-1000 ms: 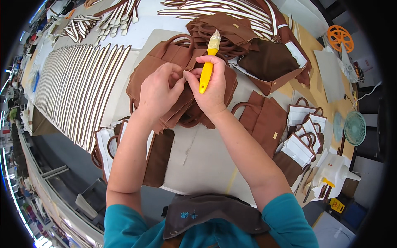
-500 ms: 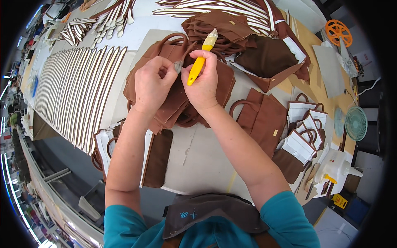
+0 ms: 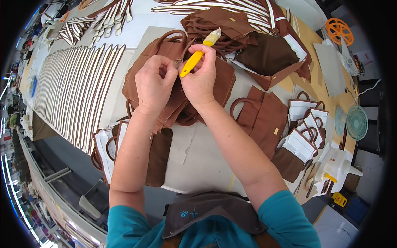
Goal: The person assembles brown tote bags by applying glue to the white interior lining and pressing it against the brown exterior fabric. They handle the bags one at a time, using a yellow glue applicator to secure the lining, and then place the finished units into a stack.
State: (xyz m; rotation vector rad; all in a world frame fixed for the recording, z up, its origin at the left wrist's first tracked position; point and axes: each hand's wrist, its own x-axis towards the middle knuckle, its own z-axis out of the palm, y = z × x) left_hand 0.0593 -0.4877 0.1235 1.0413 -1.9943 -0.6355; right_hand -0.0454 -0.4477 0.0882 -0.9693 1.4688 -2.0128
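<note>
My right hand (image 3: 200, 78) is closed around a small brush with a yellow handle (image 3: 193, 64). The brush's pale, coated bristles (image 3: 214, 35) point up and away from me. Close beside it, my left hand (image 3: 154, 84) pinches the end of a brown bag handle; its tip is mostly hidden by the fingers. Both hands are over a pile of reddish-brown bag panels (image 3: 169, 51) with rounded loop handles, their fingertips nearly meeting. One handle loop (image 3: 175, 35) arches up at the far side of the pile.
Brown-edged white strips (image 3: 78, 91) lie in rows at the left. More brown panels (image 3: 219, 25) and a partly lined brown piece (image 3: 269, 53) sit farther off. A bag panel (image 3: 262, 118), white-faced handled pieces (image 3: 304, 132) and a green fan (image 3: 356, 122) are at the right.
My right hand has shifted slightly left, with the brush tilting further over to the right. A pale grey tab seen between the fingertips is now mostly covered. My left hand has barely moved.
</note>
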